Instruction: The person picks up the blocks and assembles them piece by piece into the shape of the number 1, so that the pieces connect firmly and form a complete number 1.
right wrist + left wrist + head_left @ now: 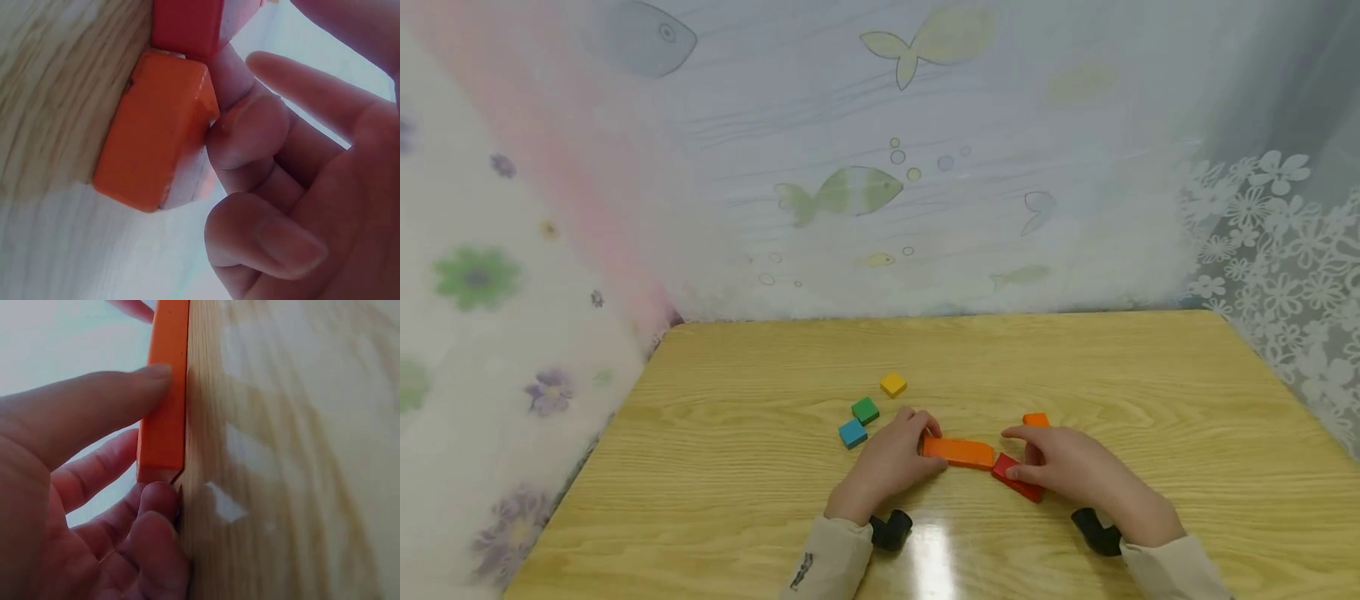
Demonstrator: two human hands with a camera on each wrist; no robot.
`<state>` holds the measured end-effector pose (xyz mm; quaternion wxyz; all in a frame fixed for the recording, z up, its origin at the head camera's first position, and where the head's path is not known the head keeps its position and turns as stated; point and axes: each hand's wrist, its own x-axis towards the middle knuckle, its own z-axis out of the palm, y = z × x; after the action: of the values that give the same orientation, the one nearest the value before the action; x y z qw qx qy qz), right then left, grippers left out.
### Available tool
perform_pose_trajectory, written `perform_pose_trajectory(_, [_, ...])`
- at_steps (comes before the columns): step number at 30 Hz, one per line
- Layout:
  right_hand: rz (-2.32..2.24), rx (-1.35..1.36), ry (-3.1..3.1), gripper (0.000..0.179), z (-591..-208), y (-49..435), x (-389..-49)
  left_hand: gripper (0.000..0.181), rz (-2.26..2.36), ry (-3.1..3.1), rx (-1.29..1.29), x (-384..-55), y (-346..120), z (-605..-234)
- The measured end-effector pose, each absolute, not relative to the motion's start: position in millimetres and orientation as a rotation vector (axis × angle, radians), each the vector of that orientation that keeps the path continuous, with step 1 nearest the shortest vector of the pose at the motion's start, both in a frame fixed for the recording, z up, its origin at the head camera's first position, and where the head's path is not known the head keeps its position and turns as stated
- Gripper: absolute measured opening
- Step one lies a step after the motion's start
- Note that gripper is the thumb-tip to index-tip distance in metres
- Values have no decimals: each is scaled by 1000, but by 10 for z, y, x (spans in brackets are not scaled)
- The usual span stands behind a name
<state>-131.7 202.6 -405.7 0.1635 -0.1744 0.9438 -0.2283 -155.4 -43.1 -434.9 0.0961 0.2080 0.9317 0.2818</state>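
Note:
A long orange block [958, 452] lies on the table, its left end between the thumb and fingers of my left hand [895, 454]. The left wrist view shows that thumb pressed along the side of the orange block [165, 419], with curled fingers at its end. At the long block's right end sits a slanted red block [1021, 482], held by my right hand [1071, 467] with the thumb on it and a finger behind. A short orange block [1036, 419] is partly hidden past the right hand; in the right wrist view this orange block [153, 134] is beside curled fingers, below the red block [187, 25].
Left of the left hand lie a blue block [853, 433] and a green block [865, 410], close together. A yellow block [893, 384] sits farther back. The wooden table [737, 375] meets fish-patterned cloth at its back edge.

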Motion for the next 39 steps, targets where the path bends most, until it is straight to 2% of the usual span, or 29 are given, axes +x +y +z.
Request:
perform_pose_trajectory(8, [-601,-515,2705,50,-4059,1973,-1267,28,879,2655,659,-1556,-499,-4320])
perform_pose_trajectory(22, [-449,-419,2757,58,-4111,1823,-1226,27,970,2567,623,-1555,-568,-4343])
perform_pose_trajectory(39, [-568,-445,2735,35,-4145,1847,-1259,26,1031,2430,639,-1522,-659,-4303])
